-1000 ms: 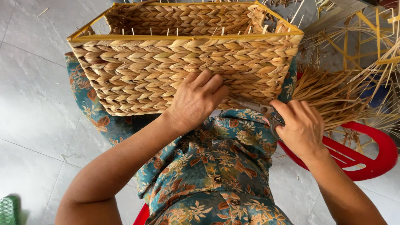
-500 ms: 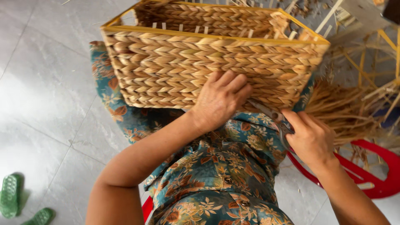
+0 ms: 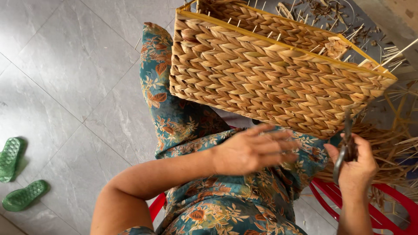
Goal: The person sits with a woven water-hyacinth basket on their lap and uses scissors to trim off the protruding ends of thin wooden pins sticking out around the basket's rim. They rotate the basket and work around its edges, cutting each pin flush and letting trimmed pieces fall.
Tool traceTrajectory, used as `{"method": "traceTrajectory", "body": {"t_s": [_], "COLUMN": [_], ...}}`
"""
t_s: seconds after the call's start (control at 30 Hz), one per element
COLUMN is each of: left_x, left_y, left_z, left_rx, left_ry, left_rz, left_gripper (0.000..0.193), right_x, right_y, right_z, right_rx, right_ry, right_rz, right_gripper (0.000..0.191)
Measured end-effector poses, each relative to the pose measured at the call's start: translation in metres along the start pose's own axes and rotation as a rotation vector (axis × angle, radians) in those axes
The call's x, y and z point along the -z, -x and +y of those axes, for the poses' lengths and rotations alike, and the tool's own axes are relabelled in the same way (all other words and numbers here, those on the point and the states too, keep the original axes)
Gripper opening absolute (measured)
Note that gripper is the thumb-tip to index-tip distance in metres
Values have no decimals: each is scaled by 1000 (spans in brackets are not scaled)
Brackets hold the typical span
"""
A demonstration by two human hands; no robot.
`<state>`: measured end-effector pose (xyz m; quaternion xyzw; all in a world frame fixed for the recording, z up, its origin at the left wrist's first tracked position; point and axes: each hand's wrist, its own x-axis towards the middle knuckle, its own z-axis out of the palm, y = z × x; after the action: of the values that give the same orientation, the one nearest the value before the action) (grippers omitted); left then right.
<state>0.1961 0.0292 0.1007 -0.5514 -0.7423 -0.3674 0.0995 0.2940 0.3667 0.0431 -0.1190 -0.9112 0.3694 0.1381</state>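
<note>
Woven basket (image 3: 270,82) rests tilted on the lap, just above both hands. Left hand (image 3: 254,150) is spread flat with fingers apart, holding nothing, hovering just under the basket's lower edge. Right hand (image 3: 355,167) is clamped on dark scissors (image 3: 344,150), blades pointing up at the basket's bottom corner. Loose straw (image 3: 392,152) lies right of that hand. For a clean trim: steady the basket wall with the flat hand and snip stray ends close to the weave.
</note>
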Motion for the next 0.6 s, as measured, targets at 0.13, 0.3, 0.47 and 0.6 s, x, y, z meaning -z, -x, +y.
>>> {"method": "traceTrajectory", "body": {"t_s": [0.13,0.3,0.47,0.6], "left_x": [21,62,72,50], "left_y": [46,102,114,102], "left_z": [-21,-54,-76,-95], "left_rx": [173,579,786,915], "left_ry": [-175,-280,-166,135], "left_rz": [-21,410,563,700], "left_gripper": [45,35,72,71], "right_x": [-8,-16,-28,-38], "right_y": [10,9,-4,-13], "right_z": [8,-1,-15,-25], "right_rx": [-15,-37,-104,-174], "right_ry": [-165,-236,-485,-490], "right_rz": [44,35,83,171], "right_gripper": [42,43,34,36]}}
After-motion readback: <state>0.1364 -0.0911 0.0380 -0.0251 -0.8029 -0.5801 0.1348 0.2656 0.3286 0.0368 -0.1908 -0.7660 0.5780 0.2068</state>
